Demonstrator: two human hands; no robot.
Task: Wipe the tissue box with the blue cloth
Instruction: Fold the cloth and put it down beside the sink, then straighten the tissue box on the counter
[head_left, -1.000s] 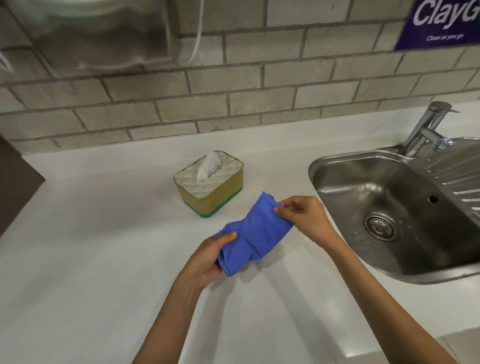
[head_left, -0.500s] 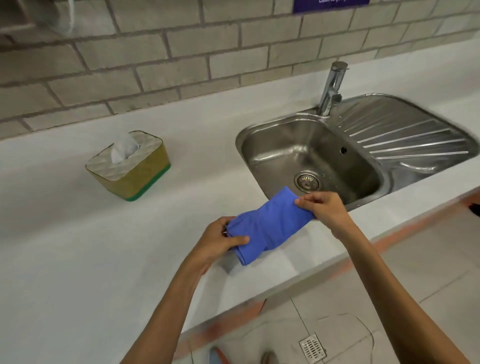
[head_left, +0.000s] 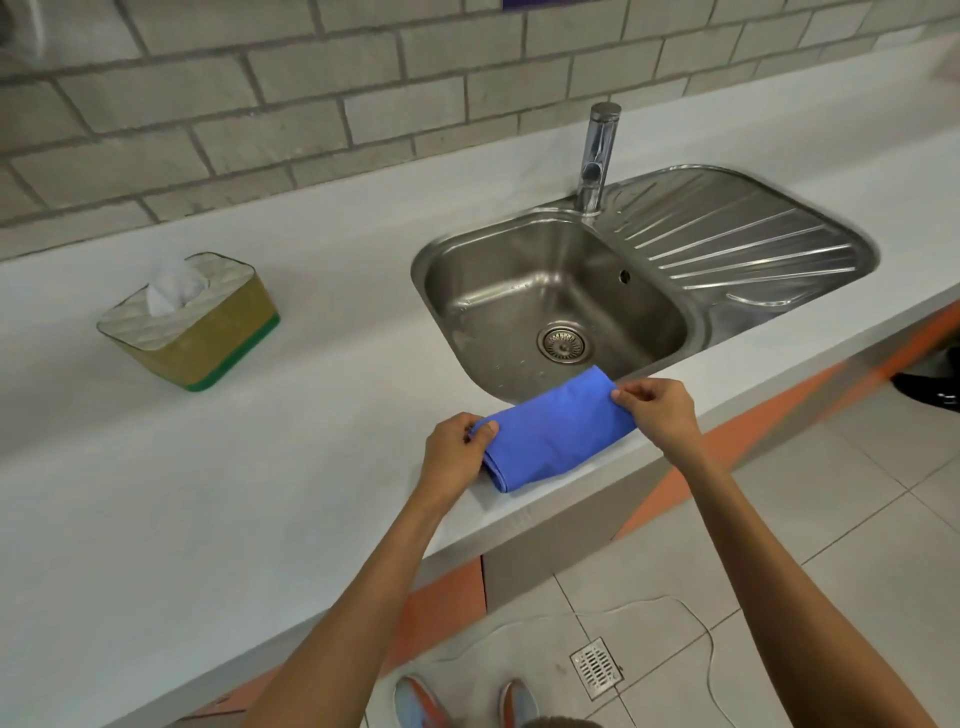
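Observation:
The blue cloth (head_left: 556, 431) is folded and stretched between both hands above the counter's front edge, just in front of the sink. My left hand (head_left: 453, 453) pinches its left end and my right hand (head_left: 658, 410) pinches its right end. The tissue box (head_left: 193, 323), gold-sided with a green base, a quilted white top and a tissue sticking out, stands on the white counter (head_left: 208, 493) far to the left, well apart from both hands.
A steel sink (head_left: 550, 306) with drainboard and a tap (head_left: 598, 156) lies behind the cloth. A brick wall runs along the counter's back. Below are a tiled floor, a floor drain (head_left: 596, 667), a thin white cord and my shoes.
The view has swung right and back from the counter. Both hands carried the cloth away from the tissue box to the counter's front edge by the sink and pulled it flatter.

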